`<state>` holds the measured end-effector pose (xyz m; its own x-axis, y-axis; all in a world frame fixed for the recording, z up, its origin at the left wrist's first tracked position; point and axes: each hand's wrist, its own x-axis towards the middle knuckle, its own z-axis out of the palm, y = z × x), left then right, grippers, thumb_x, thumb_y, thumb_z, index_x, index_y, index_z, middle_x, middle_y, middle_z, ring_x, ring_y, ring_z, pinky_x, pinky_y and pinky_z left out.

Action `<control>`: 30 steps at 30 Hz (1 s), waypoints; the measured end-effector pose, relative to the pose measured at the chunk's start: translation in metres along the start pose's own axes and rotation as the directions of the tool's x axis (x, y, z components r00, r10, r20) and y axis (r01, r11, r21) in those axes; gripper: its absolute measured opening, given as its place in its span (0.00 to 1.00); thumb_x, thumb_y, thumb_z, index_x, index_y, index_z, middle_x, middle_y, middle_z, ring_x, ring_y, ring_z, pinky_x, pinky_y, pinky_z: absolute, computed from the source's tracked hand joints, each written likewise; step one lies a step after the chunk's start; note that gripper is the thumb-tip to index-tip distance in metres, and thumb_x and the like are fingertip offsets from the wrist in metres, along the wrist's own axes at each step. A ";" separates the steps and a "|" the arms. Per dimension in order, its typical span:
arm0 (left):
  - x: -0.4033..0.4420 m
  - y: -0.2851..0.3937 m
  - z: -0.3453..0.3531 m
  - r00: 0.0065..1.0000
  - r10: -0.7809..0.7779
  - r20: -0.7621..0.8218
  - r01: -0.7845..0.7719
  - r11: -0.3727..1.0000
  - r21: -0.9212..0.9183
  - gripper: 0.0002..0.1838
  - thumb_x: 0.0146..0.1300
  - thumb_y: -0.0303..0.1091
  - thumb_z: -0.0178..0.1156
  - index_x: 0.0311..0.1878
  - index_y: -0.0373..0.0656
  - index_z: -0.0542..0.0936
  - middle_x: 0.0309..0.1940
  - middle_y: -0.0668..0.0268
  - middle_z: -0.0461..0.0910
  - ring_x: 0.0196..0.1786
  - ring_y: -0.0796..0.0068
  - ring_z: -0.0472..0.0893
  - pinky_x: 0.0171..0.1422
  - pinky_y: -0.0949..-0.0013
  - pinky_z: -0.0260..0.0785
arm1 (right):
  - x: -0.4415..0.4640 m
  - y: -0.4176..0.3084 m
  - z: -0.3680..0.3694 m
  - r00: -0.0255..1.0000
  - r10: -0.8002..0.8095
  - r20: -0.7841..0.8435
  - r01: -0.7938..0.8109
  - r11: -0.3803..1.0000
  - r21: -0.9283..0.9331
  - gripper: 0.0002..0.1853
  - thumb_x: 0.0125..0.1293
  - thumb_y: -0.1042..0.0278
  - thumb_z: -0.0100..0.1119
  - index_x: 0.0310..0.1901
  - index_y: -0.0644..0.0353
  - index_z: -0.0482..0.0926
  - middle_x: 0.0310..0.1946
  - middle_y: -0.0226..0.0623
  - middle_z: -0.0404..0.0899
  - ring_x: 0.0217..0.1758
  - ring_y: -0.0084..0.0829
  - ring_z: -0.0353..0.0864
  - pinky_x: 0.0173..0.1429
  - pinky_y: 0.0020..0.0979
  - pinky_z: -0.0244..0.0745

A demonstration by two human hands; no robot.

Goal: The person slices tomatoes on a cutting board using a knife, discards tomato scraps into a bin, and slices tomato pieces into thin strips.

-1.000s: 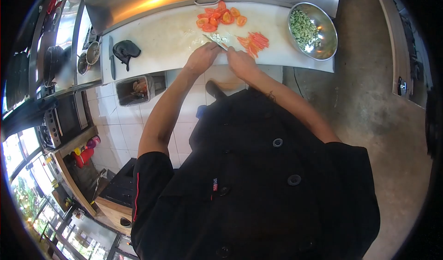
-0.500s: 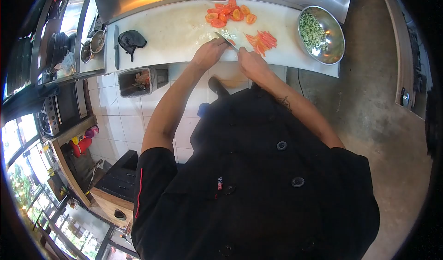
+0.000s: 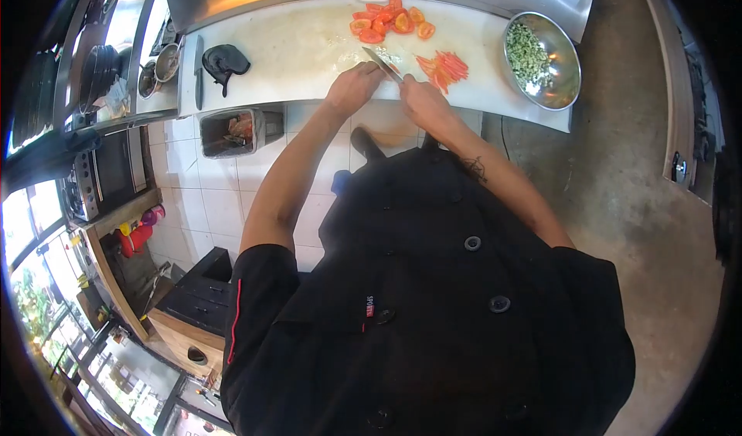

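Observation:
My right hand is closed round the handle of a knife, whose blade points up and left over the white cutting board. Beside the blade, my left hand has its fingers bent and pressed together at the board's near edge; whatever they hold is hidden. Tomato halves are heaped beyond the knife, with wet seeds and pulp between. Thin tomato strips lie to the right of the blade.
A steel bowl of chopped green pieces stands at the board's right end. At the left end lie a black crumpled item and a second knife. A waste bin stands below the front edge.
The view has shifted, so the board and its contents appear further right. A red piece seen by the blade earlier is no longer visible. Both hands remain close together around the knife.

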<state>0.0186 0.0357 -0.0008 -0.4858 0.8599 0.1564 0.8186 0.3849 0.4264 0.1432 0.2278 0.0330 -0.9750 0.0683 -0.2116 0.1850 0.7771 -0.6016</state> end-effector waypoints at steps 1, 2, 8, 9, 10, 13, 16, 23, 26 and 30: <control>0.000 0.000 0.000 1.000 0.016 -0.006 -0.016 1.000 0.002 0.12 0.75 0.32 0.61 0.57 0.47 0.87 0.52 0.58 0.86 0.56 0.54 0.87 0.61 0.55 0.84 | -0.002 -0.004 -0.001 1.000 0.000 0.001 0.000 1.000 0.000 0.11 0.81 0.67 0.55 0.50 0.68 0.77 0.33 0.62 0.87 0.41 0.64 0.90 0.49 0.61 0.83; 0.000 0.000 0.000 1.000 0.016 -0.004 -0.016 1.000 0.000 0.12 0.75 0.32 0.61 0.57 0.47 0.87 0.52 0.58 0.86 0.56 0.54 0.87 0.61 0.55 0.84 | -0.003 -0.008 0.000 1.000 0.010 -0.008 -0.010 1.000 0.001 0.11 0.80 0.67 0.56 0.50 0.69 0.77 0.33 0.62 0.87 0.41 0.64 0.90 0.49 0.61 0.83; 0.001 -0.003 0.003 0.997 -0.007 0.071 0.006 1.000 0.017 0.12 0.74 0.34 0.63 0.57 0.46 0.86 0.52 0.58 0.86 0.57 0.54 0.87 0.61 0.55 0.84 | -0.007 -0.010 -0.001 1.000 -0.001 0.018 0.001 1.000 -0.023 0.10 0.79 0.69 0.55 0.51 0.69 0.77 0.34 0.62 0.87 0.42 0.64 0.90 0.49 0.61 0.83; 0.002 -0.004 0.004 0.999 0.006 0.049 -0.007 1.000 0.020 0.12 0.74 0.34 0.63 0.57 0.46 0.86 0.53 0.59 0.86 0.57 0.55 0.86 0.61 0.55 0.84 | -0.005 -0.010 0.000 0.999 0.012 0.051 -0.011 0.999 -0.030 0.10 0.79 0.70 0.54 0.52 0.69 0.77 0.35 0.63 0.88 0.42 0.64 0.90 0.50 0.61 0.84; -0.001 -0.005 0.006 0.999 0.020 0.031 -0.021 0.999 0.024 0.12 0.74 0.34 0.63 0.57 0.45 0.86 0.53 0.59 0.86 0.58 0.55 0.86 0.62 0.55 0.84 | -0.001 -0.014 0.003 0.998 0.014 0.054 -0.013 1.000 -0.028 0.10 0.79 0.70 0.54 0.52 0.69 0.77 0.35 0.63 0.88 0.42 0.64 0.90 0.50 0.61 0.84; -0.002 -0.004 0.007 0.999 0.010 -0.039 -0.011 0.999 -0.044 0.12 0.75 0.34 0.63 0.57 0.45 0.86 0.53 0.60 0.86 0.58 0.55 0.86 0.62 0.55 0.83 | 0.004 -0.020 0.007 0.992 0.121 0.029 -0.120 0.992 -0.044 0.10 0.80 0.71 0.51 0.54 0.68 0.76 0.38 0.63 0.88 0.44 0.64 0.90 0.52 0.62 0.84; -0.004 -0.004 0.006 0.997 0.059 -0.046 -0.060 0.998 -0.009 0.12 0.75 0.33 0.63 0.57 0.46 0.86 0.53 0.59 0.86 0.57 0.53 0.87 0.62 0.55 0.84 | 0.001 -0.005 0.008 0.994 0.104 0.024 -0.102 0.990 -0.096 0.11 0.79 0.72 0.49 0.56 0.68 0.76 0.40 0.64 0.89 0.47 0.65 0.90 0.53 0.62 0.84; -0.008 0.003 0.006 0.996 -0.023 -0.082 0.016 0.996 -0.082 0.09 0.75 0.32 0.62 0.53 0.46 0.87 0.48 0.58 0.86 0.54 0.51 0.87 0.58 0.51 0.83 | -0.006 0.008 0.006 0.995 0.098 0.007 -0.098 0.995 -0.007 0.11 0.82 0.67 0.51 0.53 0.68 0.75 0.37 0.65 0.88 0.45 0.66 0.90 0.52 0.64 0.82; -0.002 -0.002 0.006 0.999 -0.031 -0.044 0.027 0.994 -0.101 0.08 0.76 0.31 0.62 0.52 0.45 0.86 0.47 0.57 0.86 0.53 0.49 0.87 0.57 0.50 0.83 | -0.017 0.006 -0.010 0.985 0.170 0.018 -0.170 0.985 -0.025 0.13 0.81 0.67 0.53 0.57 0.67 0.74 0.40 0.63 0.89 0.47 0.64 0.91 0.54 0.64 0.82; 0.014 0.003 0.005 0.997 0.005 -0.072 -0.014 0.991 -0.136 0.07 0.74 0.30 0.63 0.51 0.45 0.86 0.47 0.57 0.85 0.50 0.49 0.87 0.56 0.49 0.82 | -0.028 -0.004 -0.030 0.947 0.322 -0.004 -0.321 0.946 -0.032 0.15 0.82 0.65 0.49 0.59 0.67 0.73 0.44 0.63 0.89 0.49 0.67 0.90 0.56 0.64 0.82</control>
<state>0.0157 0.0508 -0.0012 -0.5029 0.8353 0.2221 0.7760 0.3233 0.5415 0.1663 0.2411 0.0644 -0.8642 0.3168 -0.3909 0.4845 0.7336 -0.4766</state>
